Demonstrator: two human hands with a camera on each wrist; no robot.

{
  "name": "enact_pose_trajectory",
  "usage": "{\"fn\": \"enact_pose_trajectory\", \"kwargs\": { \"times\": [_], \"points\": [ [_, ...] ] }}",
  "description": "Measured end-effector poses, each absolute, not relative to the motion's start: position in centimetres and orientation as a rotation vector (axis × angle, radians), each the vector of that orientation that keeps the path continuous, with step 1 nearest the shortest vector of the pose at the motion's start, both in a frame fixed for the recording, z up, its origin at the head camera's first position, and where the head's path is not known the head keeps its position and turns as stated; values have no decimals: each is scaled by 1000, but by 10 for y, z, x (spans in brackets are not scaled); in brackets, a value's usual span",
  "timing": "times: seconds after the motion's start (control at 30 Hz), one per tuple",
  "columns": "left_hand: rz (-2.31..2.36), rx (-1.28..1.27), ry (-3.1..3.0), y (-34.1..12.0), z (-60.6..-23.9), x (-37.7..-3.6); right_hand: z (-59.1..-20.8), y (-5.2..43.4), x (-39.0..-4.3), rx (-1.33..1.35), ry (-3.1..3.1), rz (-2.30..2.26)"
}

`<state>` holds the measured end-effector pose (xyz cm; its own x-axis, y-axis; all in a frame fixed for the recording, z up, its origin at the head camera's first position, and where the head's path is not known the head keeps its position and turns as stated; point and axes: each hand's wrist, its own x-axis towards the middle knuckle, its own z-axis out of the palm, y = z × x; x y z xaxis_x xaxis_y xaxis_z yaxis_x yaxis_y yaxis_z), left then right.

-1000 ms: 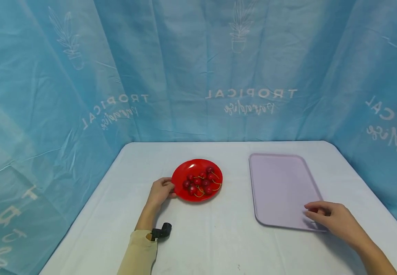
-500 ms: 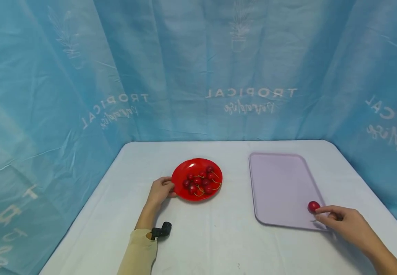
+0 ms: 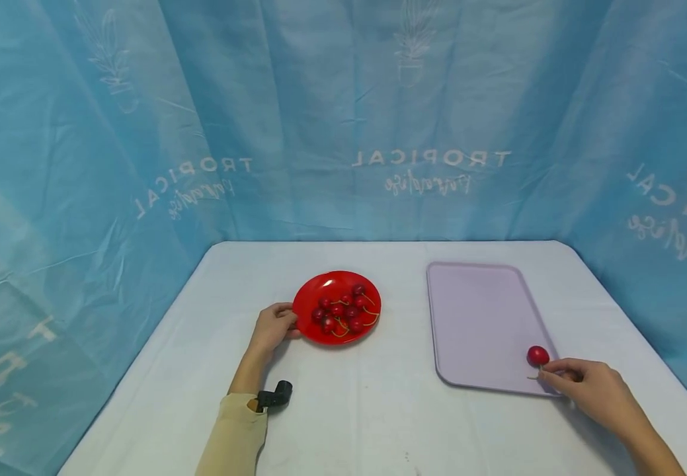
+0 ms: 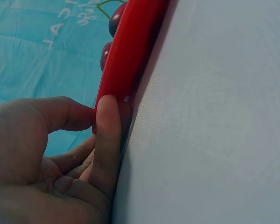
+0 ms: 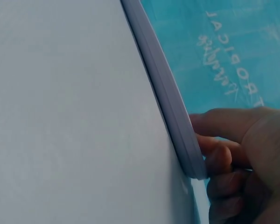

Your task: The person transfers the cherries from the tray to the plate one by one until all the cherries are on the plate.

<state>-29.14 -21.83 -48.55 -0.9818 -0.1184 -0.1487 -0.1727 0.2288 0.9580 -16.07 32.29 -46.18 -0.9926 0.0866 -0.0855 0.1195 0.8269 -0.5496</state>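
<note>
A red plate [image 3: 313, 291] holds several dark red cherries [image 3: 352, 313] with green stems. My left hand [image 3: 274, 326] grips its left rim; in the left wrist view the thumb lies on the upper side and a finger [image 4: 108, 135] presses the underside. One red cherry [image 3: 537, 356] lies on the lilac tray [image 3: 480, 317], near its front right corner. At that cherry's stem my right hand [image 3: 599, 393] has its thumb and index fingertips close together, seemingly pinching it. In the right wrist view the right hand's fingers [image 5: 228, 123] are curled by the tray edge, which hides the cherry.
A white-covered table [image 3: 379, 410] bears the plate on the left and the tray on the right. Blue printed curtains [image 3: 319, 132] stand behind and along both sides. A small black device [image 3: 276, 395] is strapped to the left wrist.
My right hand drew back to the right, uncovering the cherry on the tray, then came slightly left again to its stem. The left hand stays on the plate. The head view shifted slightly.
</note>
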Motion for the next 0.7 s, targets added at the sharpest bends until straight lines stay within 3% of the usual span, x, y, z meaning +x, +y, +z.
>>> {"fn": "enact_pose_trajectory", "kwargs": {
  "times": [0.7],
  "points": [
    [1910, -297, 2410, -217, -483, -291, -457, 315, -163, 228, 2970, -790]
  ]
}}
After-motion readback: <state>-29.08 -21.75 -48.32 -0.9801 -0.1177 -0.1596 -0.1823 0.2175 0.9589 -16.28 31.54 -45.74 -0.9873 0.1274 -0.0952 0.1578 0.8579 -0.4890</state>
